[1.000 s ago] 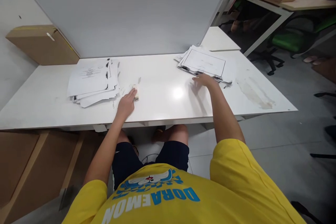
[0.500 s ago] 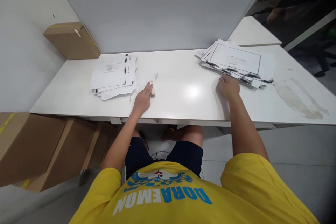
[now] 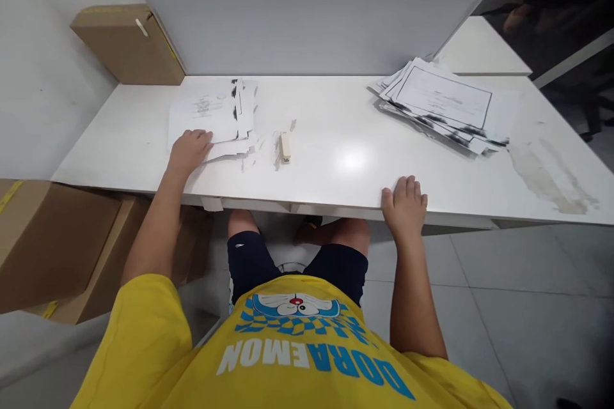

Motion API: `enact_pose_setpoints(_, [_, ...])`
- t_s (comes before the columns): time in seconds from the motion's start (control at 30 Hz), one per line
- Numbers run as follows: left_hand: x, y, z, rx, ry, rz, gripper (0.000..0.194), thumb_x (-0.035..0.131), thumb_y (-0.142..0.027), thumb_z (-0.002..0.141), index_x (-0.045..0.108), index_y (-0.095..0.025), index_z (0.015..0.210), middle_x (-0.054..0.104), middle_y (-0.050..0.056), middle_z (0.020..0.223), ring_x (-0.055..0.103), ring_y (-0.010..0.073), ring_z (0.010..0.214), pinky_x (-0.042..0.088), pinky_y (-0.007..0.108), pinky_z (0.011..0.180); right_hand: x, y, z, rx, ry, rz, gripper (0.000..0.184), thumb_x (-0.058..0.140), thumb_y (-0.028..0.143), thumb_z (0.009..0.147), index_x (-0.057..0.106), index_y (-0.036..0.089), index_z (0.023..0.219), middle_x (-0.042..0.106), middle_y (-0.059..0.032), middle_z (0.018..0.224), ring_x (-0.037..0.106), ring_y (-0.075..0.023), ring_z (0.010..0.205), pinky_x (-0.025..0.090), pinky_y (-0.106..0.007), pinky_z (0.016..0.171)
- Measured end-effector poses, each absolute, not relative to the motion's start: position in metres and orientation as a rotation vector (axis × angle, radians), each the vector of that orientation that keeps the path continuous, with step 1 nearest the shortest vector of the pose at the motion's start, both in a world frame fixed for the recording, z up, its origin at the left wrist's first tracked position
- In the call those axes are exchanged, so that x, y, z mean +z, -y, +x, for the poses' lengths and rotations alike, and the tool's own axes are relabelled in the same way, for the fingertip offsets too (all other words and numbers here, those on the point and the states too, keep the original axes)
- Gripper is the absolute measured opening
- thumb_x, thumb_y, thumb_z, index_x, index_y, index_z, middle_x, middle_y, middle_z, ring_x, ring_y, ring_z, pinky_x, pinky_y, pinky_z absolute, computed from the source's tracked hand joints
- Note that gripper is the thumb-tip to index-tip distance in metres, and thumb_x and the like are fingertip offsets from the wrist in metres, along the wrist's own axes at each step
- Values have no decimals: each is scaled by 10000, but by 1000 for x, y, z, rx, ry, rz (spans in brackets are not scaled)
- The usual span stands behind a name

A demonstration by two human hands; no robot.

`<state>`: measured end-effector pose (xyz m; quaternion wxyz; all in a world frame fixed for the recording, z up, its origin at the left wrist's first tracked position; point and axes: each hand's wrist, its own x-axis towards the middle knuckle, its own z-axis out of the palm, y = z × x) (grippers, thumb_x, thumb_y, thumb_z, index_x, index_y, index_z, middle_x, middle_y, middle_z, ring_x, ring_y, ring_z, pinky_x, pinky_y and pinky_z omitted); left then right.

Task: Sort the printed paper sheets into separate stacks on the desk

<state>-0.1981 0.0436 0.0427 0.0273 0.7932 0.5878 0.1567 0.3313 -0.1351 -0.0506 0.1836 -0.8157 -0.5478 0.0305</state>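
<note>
My left hand (image 3: 189, 148) lies with curled fingers on the near corner of a stack of printed papers (image 3: 211, 116) at the left of the white table (image 3: 336, 153). It holds nothing that I can see. A small beige stapler (image 3: 285, 146) lies on the table just right of that stack, untouched. My right hand (image 3: 405, 201) rests flat on the table's front edge, fingers stretched out and empty. A second, messier stack of papers (image 3: 444, 105) lies at the far right, away from both hands.
A cardboard box (image 3: 125, 43) sits at the back left corner against a grey partition. More cardboard boxes (image 3: 52, 236) stand under the table on the left. A stained patch (image 3: 547, 172) marks the table's right end. Small paper scraps lie around the stapler.
My left hand left the stapler and moved left onto the left paper stack. My right hand drew back from the right stack to the table's front edge.
</note>
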Motion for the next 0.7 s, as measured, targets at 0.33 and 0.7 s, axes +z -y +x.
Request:
enact_pose_setpoints(0.33, [47, 22, -168, 722, -2193, 2453, 376, 295, -315, 989, 650, -195, 1010, 637, 198, 982, 595, 344, 1059, 463, 558, 950, -36, 142, 312, 185, 1382, -2173, 588, 350, 420, 929, 499, 102, 1401, 435, -243, 1513, 355, -379, 1443, 275, -650, 1134])
enact_pose_setpoints(0.7, [21, 119, -84, 474, -1705, 2822, 299, 383, -187, 959, 682, -187, 969, 683, 165, 1002, 621, 300, 1038, 483, 459, 842, 31, 88, 128, 1889, 818, -1044, 361, 547, 565, 903, 582, 222, 1010, 710, -97, 944, 691, -217, 838, 591, -326, 679])
